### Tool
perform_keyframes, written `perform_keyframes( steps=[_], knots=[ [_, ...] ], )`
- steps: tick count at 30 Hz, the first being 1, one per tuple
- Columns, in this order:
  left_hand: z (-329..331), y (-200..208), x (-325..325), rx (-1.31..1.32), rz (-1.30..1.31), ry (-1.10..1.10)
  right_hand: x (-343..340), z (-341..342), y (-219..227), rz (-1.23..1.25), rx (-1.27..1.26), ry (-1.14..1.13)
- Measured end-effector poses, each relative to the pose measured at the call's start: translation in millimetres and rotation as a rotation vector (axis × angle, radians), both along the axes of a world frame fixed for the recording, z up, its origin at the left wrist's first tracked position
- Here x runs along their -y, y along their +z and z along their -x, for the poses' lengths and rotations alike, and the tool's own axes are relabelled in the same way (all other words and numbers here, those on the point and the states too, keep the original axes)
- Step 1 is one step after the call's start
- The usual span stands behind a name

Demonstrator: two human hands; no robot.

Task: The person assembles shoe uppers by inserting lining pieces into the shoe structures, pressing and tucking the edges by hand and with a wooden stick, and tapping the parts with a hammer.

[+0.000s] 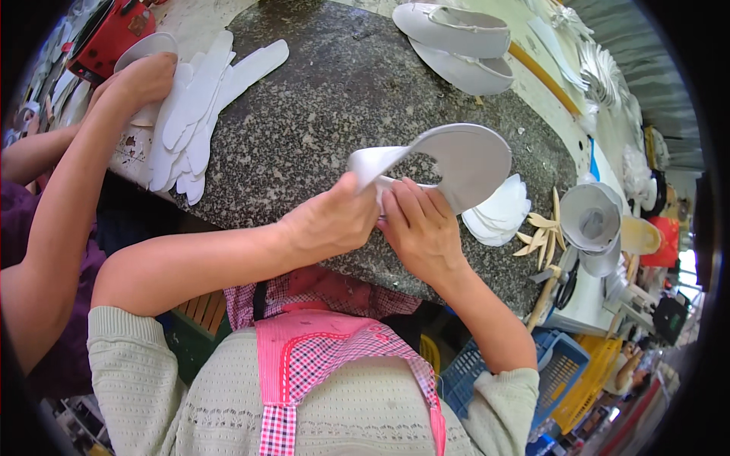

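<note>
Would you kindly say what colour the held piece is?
The held piece is greyish white; head view.

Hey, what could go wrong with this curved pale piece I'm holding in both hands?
The curved, pale grey-white piece might crease where the left hand and right hand grip it. The right hand might also brush the fanned stack of thin white rounded sheets close beside it and scatter them.
</note>
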State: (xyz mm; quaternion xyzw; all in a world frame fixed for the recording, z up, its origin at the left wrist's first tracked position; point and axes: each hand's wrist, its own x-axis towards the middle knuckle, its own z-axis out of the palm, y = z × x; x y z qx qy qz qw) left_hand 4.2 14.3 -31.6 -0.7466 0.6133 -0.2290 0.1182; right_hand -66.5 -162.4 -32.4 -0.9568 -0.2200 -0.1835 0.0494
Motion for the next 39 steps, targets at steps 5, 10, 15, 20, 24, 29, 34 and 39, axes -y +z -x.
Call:
perform_keyframes(
  steps=[5, 10, 15, 20, 24, 29, 34, 39],
  knots=[
    [11.1, -2.2, -17.7, -0.217, 0.009, 0.075, 6.6, 16.6, -11.0, -0.061, 0.019, 0.047],
    [1.3, 11.8, -22.9, -0.568, -0.033, 0.12, 13.9, 10.8, -6.4, -0.257, -0.07, 0.008],
    [-0.4, 17.0, -7.5, -0.746, 0.115, 0.194, 3.3, -1.8, 3.5, -0.315, -0.143, -0.099],
    [0.6, 18.5, 1.6, -1.058, 0.278, 0.48, -7.0, -14.1, -12.8, -0.158, 0.078, -0.107],
    [1.9, 12.0, 3.2, -1.035, 0.357, 0.537, -11.6, -16.2, -14.9, -0.16, 0.086, -0.194],
    [-2.5, 16.0, 9.1, -1.063, 0.425, 0.609, -24.0, -12.2, -16.2, -0.097, 0.07, -0.305],
    [0.7, -4.8, 7.2, -0.718, 0.405, 0.446, -24.4, -1.1, -18.7, -0.195, 0.088, -0.303],
    [4.5, -14.8, -11.5, -0.389, 0.282, 0.089, -16.9, 8.1, -32.5, -0.228, 0.104, -0.28]
  ],
)
